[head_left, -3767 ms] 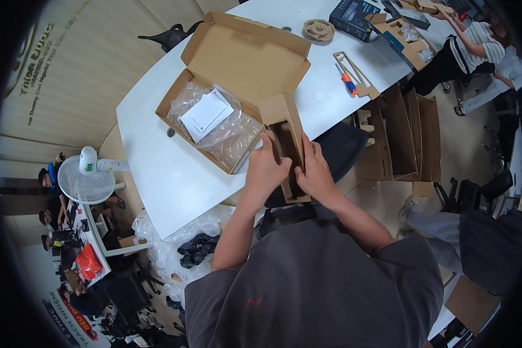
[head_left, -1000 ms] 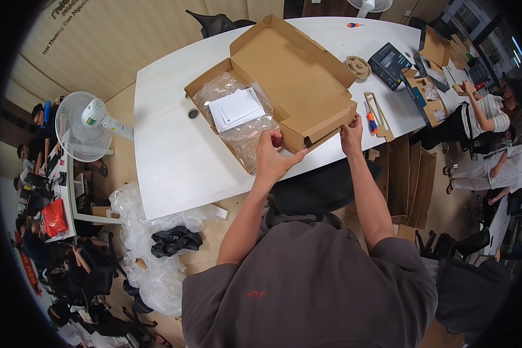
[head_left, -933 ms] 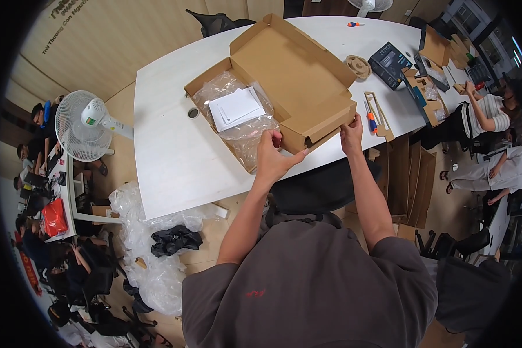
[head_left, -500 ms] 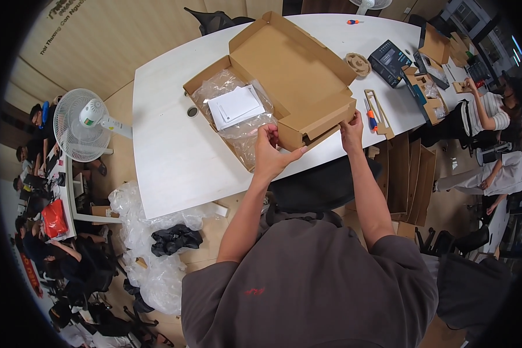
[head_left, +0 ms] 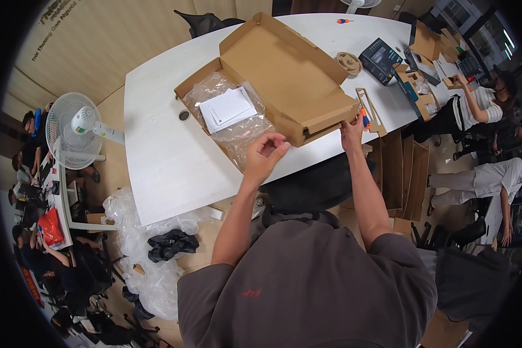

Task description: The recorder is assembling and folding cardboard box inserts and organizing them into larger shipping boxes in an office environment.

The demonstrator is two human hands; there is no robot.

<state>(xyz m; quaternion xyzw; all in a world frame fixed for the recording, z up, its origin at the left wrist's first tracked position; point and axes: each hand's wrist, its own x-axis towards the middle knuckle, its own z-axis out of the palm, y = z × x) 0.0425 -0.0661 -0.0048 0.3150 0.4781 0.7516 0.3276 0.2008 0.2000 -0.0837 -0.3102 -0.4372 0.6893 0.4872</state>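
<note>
An opened brown cardboard box [head_left: 284, 61] lies on the white table [head_left: 156, 156], its lid folded out to the far right. Clear plastic wrap [head_left: 214, 87] and a white paper booklet [head_left: 229, 109] lie in its left part. My right hand [head_left: 352, 133] pinches the near right corner of the box's folded flap. Beside the box's near edge, apart from the flap, my left hand [head_left: 264, 155] has loosely bent fingers with a gap to the thumb and nothing visible in it.
Right of the box lie a brown moulded-paper ring [head_left: 349, 63], a black printed box [head_left: 381, 60], a screwdriver [head_left: 364, 119] and a cardboard frame [head_left: 377, 129]. A fan [head_left: 75, 130] stands at left, above plastic wrap [head_left: 162, 284] on the floor. Another person [head_left: 481, 104] sits at far right.
My left hand has let go of the flap's left end and drawn slightly back. The right hand still holds the flap's right corner. The whole view has shifted a little.
</note>
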